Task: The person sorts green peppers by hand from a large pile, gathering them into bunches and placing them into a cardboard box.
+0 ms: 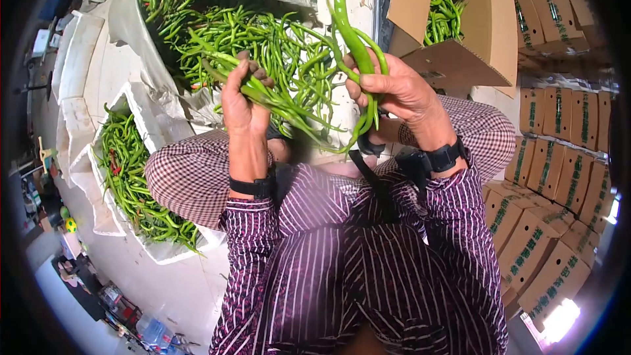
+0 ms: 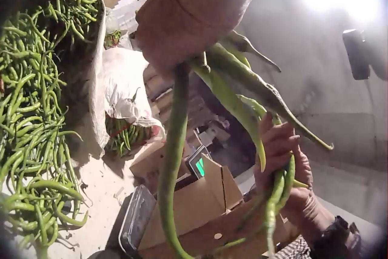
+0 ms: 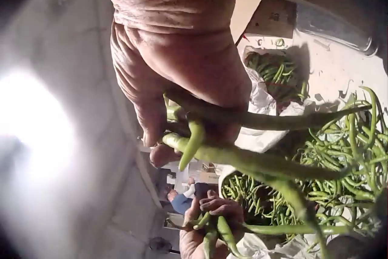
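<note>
My left hand (image 1: 244, 106) grips a small bunch of long green chili peppers (image 1: 281, 106), their ends pointing down toward the middle. Beside it, my right hand (image 1: 406, 89) holds more green chili peppers (image 1: 350, 29), pinched between thumb and fingers. One large pepper rises well above the right hand, and thinner ones hang below it. In the right wrist view several peppers (image 3: 248, 157) stick out from the right hand's grasp. Beyond both hands, a heap of loose green chili peppers (image 1: 263, 39) spills from a pale woven sack (image 1: 125, 16).
At the left, a white foam box (image 1: 84, 164) holds green peppers with a few red ones. An open cardboard box (image 1: 493, 33) with peppers inside stands at the upper right, next to a dark flat tray (image 1: 383, 3). Printed cartons (image 1: 559, 115) are stacked along the right side.
</note>
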Motion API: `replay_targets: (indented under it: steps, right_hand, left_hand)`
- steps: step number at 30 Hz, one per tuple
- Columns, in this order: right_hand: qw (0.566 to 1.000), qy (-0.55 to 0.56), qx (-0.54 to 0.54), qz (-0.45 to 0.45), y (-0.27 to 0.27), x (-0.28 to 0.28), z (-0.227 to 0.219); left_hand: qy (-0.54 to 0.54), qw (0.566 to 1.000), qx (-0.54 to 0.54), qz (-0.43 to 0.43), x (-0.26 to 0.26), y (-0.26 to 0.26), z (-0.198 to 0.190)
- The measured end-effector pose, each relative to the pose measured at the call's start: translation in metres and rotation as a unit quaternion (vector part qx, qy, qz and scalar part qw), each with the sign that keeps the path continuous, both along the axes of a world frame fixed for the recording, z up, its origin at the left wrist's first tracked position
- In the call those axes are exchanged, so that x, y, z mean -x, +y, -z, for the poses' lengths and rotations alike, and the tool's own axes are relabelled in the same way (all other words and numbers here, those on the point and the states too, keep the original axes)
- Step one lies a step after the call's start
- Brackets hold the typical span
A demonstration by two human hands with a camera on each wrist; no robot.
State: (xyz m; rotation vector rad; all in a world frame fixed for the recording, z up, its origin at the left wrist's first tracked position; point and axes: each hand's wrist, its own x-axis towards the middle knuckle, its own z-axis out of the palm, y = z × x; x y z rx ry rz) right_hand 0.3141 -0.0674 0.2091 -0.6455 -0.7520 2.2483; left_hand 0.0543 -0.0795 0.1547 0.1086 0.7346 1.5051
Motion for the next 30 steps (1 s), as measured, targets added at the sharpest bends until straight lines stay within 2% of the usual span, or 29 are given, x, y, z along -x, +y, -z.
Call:
replay_targets:
  steps: [2,4,8,9,11,12,14,16,19,25,28,30]
  right_hand:
    - [1.000,-0.023,-0.008,0.004,0.002,0.001,-0.002]
    - [0.995,-0.086,-0.025,0.047,0.000,0.007,-0.006]
    - [0.986,-0.134,-0.033,0.092,-0.006,0.019,-0.003]
    - [0.987,-0.132,-0.030,0.088,-0.008,0.022,-0.002]
    - [0.974,-0.218,-0.057,0.024,-0.012,0.028,0.000]
    - [0.975,-0.216,-0.050,0.019,-0.013,0.031,0.003]
    - [0.956,-0.274,-0.086,-0.050,-0.013,0.036,0.012]
    - [0.983,-0.173,0.036,-0.048,-0.013,0.035,0.017]
    - [0.991,-0.073,0.073,-0.090,-0.003,0.025,0.031]
    - [0.992,-0.028,0.091,-0.083,-0.012,0.020,0.039]
    - [0.996,-0.034,0.059,-0.053,-0.015,0.023,0.041]
    - [0.994,-0.041,0.052,-0.091,-0.016,0.019,0.040]
  left_hand:
    - [0.027,0.999,-0.011,0.029,-0.006,-0.002,-0.005]
    - [0.054,0.998,-0.014,0.043,-0.015,-0.005,-0.012]
    - [0.166,0.983,0.000,0.077,-0.033,-0.012,-0.029]
    - [0.187,0.978,-0.009,0.094,-0.037,-0.013,-0.032]
    - [0.208,0.970,-0.007,0.122,-0.043,-0.013,-0.029]
    - [0.216,0.967,0.004,0.138,-0.045,-0.015,-0.026]
    - [0.206,0.969,0.004,0.134,-0.047,-0.014,-0.027]
    - [0.198,0.969,0.002,0.145,-0.039,-0.013,-0.017]
    - [0.159,0.981,-0.012,0.111,-0.034,-0.011,-0.016]
    - [0.164,0.979,0.018,0.122,-0.023,-0.006,-0.007]
    - [0.176,0.981,0.026,0.075,-0.023,-0.003,-0.007]
    - [0.156,0.987,0.003,0.040,-0.019,-0.001,-0.006]
